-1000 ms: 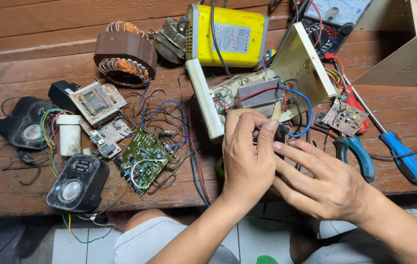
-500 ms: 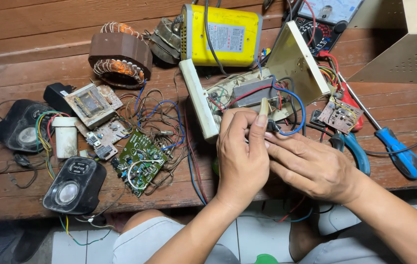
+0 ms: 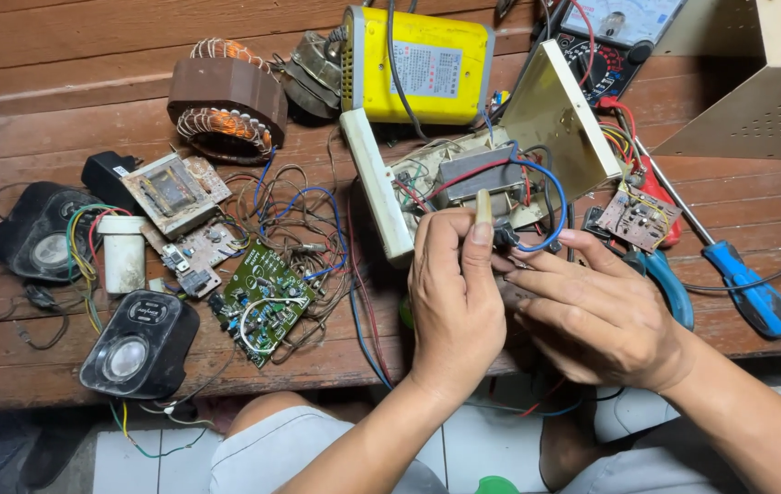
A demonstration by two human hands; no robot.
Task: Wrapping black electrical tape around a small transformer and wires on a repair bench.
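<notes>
**Both hands on the opened cream unit at the bench's front edge**

Opened cream unit (image 3: 463, 183) sits mid-bench, just behind the hands: grey transformer block inside w/ red, blue & black wires looping over it, lid panel tilted up on its right side. A small cream stick-like part (image 3: 483, 207) stands upright at the unit's front edge, pinched betw. left hand (image 3: 454, 302) thumb & forefinger. Fingers closed on it.

Around it: yellow box (image 3: 422, 64) right behind the unit; multimeter (image 3: 610, 37) at the far right back. Small brown board (image 3: 639, 218) just right of the unit, blue-handled pliers (image 3: 665, 284) partly hidden under the right hand, blue screwdriver (image 3: 743, 284) further right. Left of the unit a wire tangle, green circuit board (image 3: 267, 302), white canister (image 3: 123, 265), two black speakers (image 3: 139, 343), copper-wound coil (image 3: 226, 96) at back.

Left hand: back up, wrist at bench edge, fingers curled. Right hand (image 3: 605, 316): comes in from the right, fingers stretched toward the left hand's, tips touching a small dark piece by the blue wire; can't tell if it's gripped, as the left hand blocks it.
</notes>
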